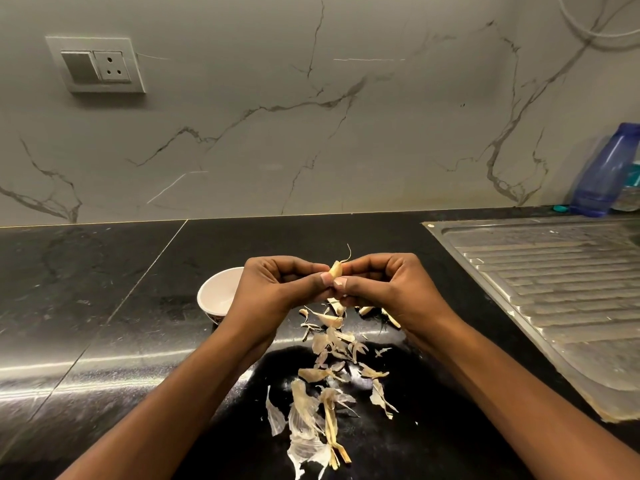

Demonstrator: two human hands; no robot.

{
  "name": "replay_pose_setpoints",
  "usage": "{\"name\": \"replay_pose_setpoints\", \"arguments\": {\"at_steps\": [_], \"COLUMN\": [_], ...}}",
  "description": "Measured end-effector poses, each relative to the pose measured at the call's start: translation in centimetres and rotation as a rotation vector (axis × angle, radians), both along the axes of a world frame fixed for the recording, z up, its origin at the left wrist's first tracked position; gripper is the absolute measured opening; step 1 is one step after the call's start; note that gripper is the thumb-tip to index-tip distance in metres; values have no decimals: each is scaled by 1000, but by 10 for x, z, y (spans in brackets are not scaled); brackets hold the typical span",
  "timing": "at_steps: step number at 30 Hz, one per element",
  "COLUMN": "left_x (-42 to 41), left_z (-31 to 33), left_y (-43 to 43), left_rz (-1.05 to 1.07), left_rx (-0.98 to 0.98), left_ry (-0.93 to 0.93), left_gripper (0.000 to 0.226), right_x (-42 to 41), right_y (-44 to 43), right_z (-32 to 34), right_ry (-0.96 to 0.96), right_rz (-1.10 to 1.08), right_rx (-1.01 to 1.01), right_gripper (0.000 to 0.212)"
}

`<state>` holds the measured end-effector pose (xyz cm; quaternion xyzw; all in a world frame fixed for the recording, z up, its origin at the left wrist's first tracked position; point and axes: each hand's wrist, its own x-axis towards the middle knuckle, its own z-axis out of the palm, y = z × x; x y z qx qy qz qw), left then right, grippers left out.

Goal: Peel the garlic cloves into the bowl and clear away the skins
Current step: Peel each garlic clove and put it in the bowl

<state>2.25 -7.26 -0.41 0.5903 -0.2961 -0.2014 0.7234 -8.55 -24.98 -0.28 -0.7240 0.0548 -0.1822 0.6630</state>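
Observation:
A pale garlic clove (336, 269) with a thin curled tail of skin sticks up between my thumbs. My left hand (273, 289) and my right hand (384, 285) both pinch it, held together above the black counter. A white bowl (216, 292) stands just left of my left hand, partly hidden by it; the visible part of its inside looks bare. Several dry garlic skins (329, 386) lie scattered on the counter below my hands, running toward me between my forearms. A few pieces (365, 310) by my right wrist may be cloves or skins.
A steel sink drainboard (554, 292) fills the right side. A blue plastic bottle (604, 171) stands at the back right against the marble wall. A switch and socket plate (97, 65) sits on the wall at upper left. The black counter (104, 306) stretches to the left.

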Motion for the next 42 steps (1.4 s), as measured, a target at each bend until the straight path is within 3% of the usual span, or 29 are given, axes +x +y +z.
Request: {"name": "replay_pose_setpoints", "arguments": {"at_steps": [15, 27, 42], "left_x": [-3, -2, -6], "left_z": [-2, 2, -3], "left_y": [-2, -2, -4], "left_rz": [-6, -12, 16], "left_rx": [-6, -32, -32], "left_ry": [23, 114, 51], "left_gripper": [35, 29, 28], "right_x": [1, 0, 3], "right_y": [6, 4, 11], "right_z": [-4, 0, -5], "right_ry": [-78, -40, -107], "right_rz": [-109, -1, -127], "right_rx": [9, 57, -59], "right_gripper": [19, 24, 25]}}
